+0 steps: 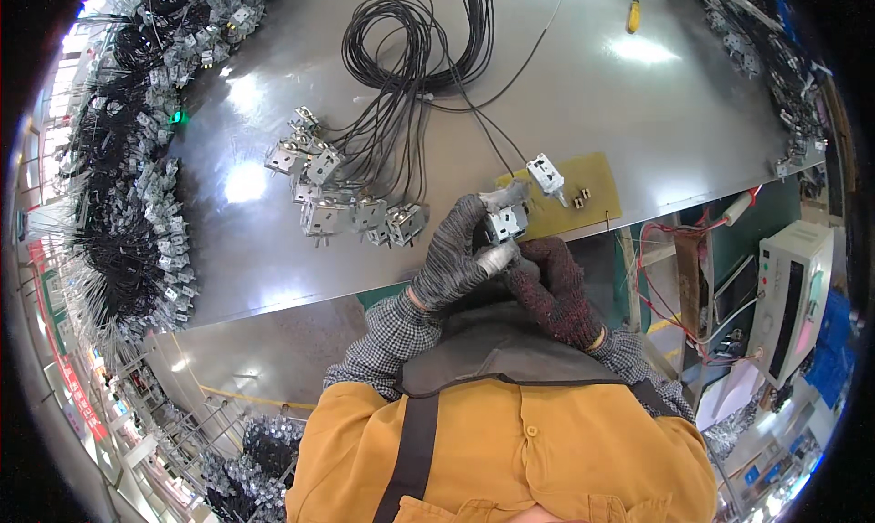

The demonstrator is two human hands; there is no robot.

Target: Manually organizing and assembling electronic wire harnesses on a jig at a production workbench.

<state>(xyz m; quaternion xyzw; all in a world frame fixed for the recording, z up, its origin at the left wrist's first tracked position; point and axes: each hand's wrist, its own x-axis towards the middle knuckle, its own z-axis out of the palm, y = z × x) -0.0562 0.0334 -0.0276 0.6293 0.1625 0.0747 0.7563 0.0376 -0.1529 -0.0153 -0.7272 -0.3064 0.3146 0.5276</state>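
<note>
My left hand [447,254], in a grey knit glove with pale wrapped fingertips, grips a small silver metal housing [507,222] between thumb and fingers at the table's near edge. Just below the housing, my right hand [551,286] is closed, in a dark red and black glove. Its fingertips meet the housing's underside, and whatever they pinch is hidden. A second silver housing [546,174], on a black cable, lies on a yellow board [597,181]. Beside it are a few small brass-coloured pieces [581,197].
Several cabled metal housings [324,208] lie left of my hands, joined to a coiled black cable bundle [392,58]. Piles of similar parts line the left [155,186] and right edges. A yellow-handled tool [633,17] lies far back. A white instrument box [788,295] stands at right near red wires.
</note>
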